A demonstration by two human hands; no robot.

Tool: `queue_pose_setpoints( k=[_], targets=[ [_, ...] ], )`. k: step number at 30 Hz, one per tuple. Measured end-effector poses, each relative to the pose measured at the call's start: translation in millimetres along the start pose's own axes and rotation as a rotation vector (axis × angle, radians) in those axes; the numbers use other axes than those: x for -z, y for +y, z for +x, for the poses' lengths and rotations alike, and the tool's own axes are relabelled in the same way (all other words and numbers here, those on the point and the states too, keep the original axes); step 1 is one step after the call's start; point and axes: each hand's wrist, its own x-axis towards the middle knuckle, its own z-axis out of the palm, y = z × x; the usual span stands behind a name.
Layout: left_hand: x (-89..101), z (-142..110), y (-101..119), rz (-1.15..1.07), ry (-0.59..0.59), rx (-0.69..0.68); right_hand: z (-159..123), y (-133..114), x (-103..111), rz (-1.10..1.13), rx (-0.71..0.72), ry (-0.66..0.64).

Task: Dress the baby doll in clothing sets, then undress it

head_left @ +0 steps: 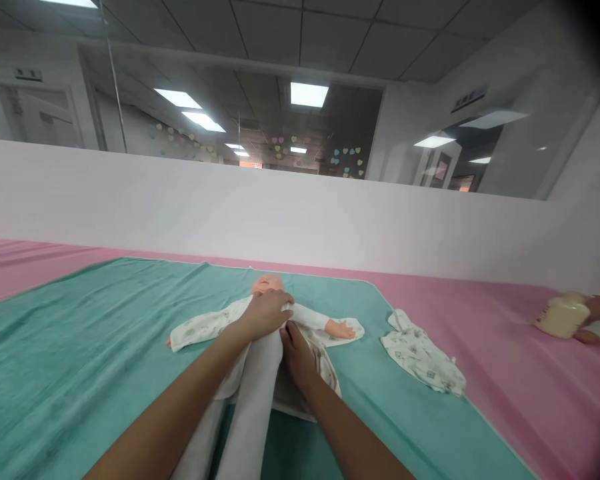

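A baby doll (269,283) lies on its back, head away from me, its body and legs in white. Its left-side arm is inside a white printed baby garment (205,329). The other arm, in a white sleeve with the hand bare, rests on top of the garment's spread sleeve. My left hand (270,312) lies across the doll's upper chest, fingers curled at the white clothing by the shoulder. Against the doll's side is my right hand (300,357), fingers bent together by the garment's open panel. What its fingertips hold is hidden.
Underneath is a green cloth (105,347) on a pink sheet (510,333). A second printed garment (423,353) lies to the right. At the far right edge, another doll (565,315) is partly visible. Behind stands a white low wall (280,213) with windows above.
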Motion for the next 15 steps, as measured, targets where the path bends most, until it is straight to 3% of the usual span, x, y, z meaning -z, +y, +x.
queue_pose_setpoints(
  k=[4, 8, 12, 15],
  targets=[
    [6.3, -11, 19, 0.246, 0.029, -0.078, -9, -22, -5, 0.020, 0.151, -0.057],
    [1.9, -17, 32, 0.333, 0.034, -0.191, -17, -22, -8, -0.051, 0.219, -0.176],
    [-17.2, -13, 29, 0.307, -0.022, -0.411, -16, -5, -8, -0.304, 0.157, -0.263],
    [-25.6, -11, 25, 0.323, -0.029, -0.458, -10, 2, -3, -0.599, 0.068, -0.209]
  ],
)
